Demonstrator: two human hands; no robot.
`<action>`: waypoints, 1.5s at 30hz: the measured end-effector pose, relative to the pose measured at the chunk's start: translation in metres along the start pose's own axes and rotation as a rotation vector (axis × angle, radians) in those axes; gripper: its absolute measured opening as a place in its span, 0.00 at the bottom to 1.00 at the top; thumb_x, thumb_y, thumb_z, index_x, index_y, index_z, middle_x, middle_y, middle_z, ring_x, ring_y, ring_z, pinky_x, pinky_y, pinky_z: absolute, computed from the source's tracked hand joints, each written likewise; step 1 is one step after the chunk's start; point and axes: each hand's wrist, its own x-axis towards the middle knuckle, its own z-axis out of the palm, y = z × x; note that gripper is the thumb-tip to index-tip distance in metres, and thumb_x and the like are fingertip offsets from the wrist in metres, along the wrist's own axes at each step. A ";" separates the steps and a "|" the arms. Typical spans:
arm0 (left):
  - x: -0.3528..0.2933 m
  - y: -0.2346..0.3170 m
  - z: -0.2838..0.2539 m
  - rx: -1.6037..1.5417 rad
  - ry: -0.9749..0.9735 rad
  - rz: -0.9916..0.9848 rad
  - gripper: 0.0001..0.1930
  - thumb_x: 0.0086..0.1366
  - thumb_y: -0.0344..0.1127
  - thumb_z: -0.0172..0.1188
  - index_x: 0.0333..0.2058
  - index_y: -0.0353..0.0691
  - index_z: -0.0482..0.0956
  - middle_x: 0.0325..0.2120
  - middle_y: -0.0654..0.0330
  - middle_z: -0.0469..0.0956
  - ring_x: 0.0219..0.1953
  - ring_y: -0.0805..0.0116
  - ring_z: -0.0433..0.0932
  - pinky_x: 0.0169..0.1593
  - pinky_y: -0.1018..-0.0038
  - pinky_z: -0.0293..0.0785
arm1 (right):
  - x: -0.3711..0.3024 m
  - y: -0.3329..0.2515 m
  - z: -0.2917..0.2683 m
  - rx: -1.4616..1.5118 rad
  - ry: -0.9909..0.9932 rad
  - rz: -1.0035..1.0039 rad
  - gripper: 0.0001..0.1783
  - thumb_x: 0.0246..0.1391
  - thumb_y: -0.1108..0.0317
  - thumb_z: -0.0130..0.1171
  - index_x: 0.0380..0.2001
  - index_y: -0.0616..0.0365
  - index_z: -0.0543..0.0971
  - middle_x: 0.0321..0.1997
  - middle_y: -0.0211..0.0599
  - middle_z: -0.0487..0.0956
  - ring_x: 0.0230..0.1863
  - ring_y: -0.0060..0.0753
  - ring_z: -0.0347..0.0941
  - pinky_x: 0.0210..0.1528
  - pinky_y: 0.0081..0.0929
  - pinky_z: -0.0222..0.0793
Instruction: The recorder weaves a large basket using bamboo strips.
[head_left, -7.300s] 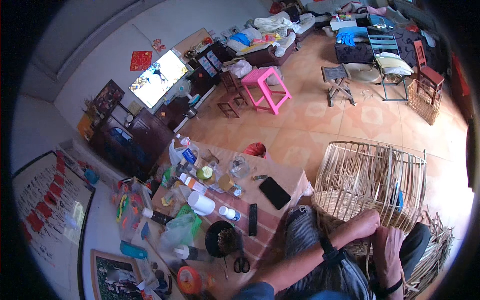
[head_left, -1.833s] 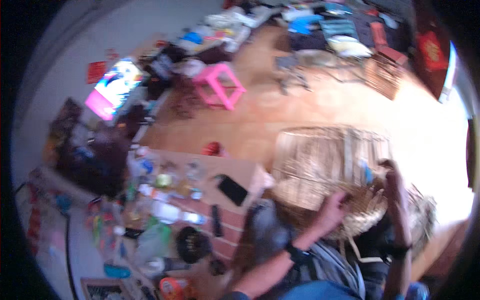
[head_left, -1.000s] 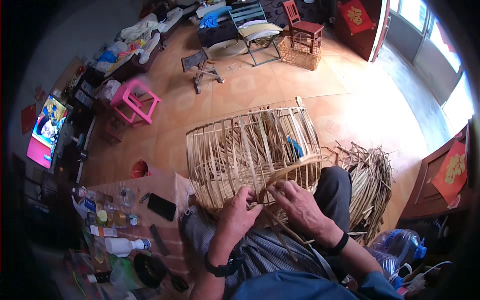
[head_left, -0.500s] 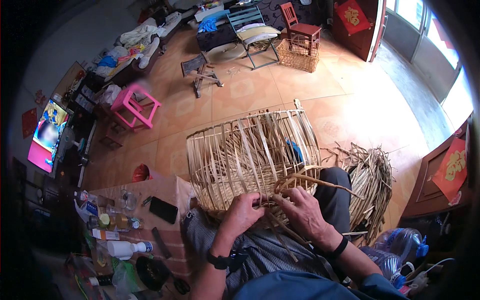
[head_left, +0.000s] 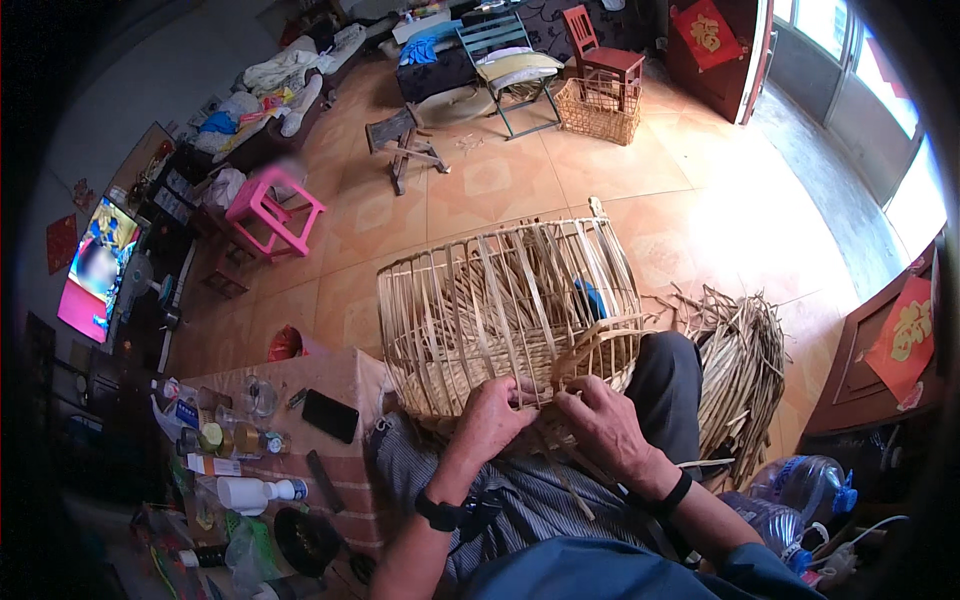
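A half-woven wicker basket (head_left: 462, 300) lies tilted across my lap, its tall pale ribs held by a thin hoop near the top and its lower wall closely woven. My left hand (head_left: 490, 418) is closed at the near side of the weave, fingertips pinched around the basket's ribs. Just to its right, my right hand (head_left: 606, 428) pinches a brown weaving strand (head_left: 590, 343), which loops up beside the right-hand ribs. What lies under my fingertips is partly hidden. A striped grey cloth (head_left: 420, 465) covers my lap below the basket.
A bundle of dry stalks (head_left: 742, 375) lies right of my knee, with plastic bottles (head_left: 800, 485) nearer me. At left, a cloth-covered table (head_left: 350, 400) holds a phone (head_left: 330, 416), jars and a white bottle (head_left: 262, 494). A pink stool (head_left: 275, 212) stands beyond.
The loose strand, which stuck out to the right over my knee, now curves in a tighter loop above my right hand. Both hands stay at nearly the same place on the basket.
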 end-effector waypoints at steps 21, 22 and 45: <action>0.012 -0.016 0.002 -0.085 -0.214 0.054 0.15 0.55 0.23 0.65 0.43 0.34 0.84 0.35 0.62 0.84 0.41 0.73 0.81 0.46 0.73 0.79 | -0.025 -0.003 0.008 0.042 0.022 -0.088 0.19 0.51 0.65 0.63 0.48 0.51 0.79 0.47 0.39 0.74 0.46 0.43 0.77 0.42 0.39 0.76; 0.013 -0.018 0.004 -0.086 -0.209 0.078 0.15 0.55 0.23 0.65 0.43 0.34 0.84 0.36 0.61 0.84 0.41 0.72 0.81 0.46 0.72 0.79 | -0.024 -0.005 0.008 0.063 0.042 -0.069 0.21 0.46 0.64 0.67 0.46 0.51 0.80 0.44 0.37 0.76 0.43 0.45 0.78 0.40 0.40 0.77; 0.037 -0.023 0.007 0.361 -0.261 0.149 0.15 0.51 0.28 0.64 0.39 0.32 0.84 0.35 0.41 0.83 0.39 0.48 0.84 0.43 0.60 0.79 | -0.013 0.009 0.036 -0.097 0.212 -0.101 0.18 0.42 0.74 0.64 0.41 0.59 0.77 0.37 0.43 0.77 0.34 0.49 0.77 0.34 0.42 0.74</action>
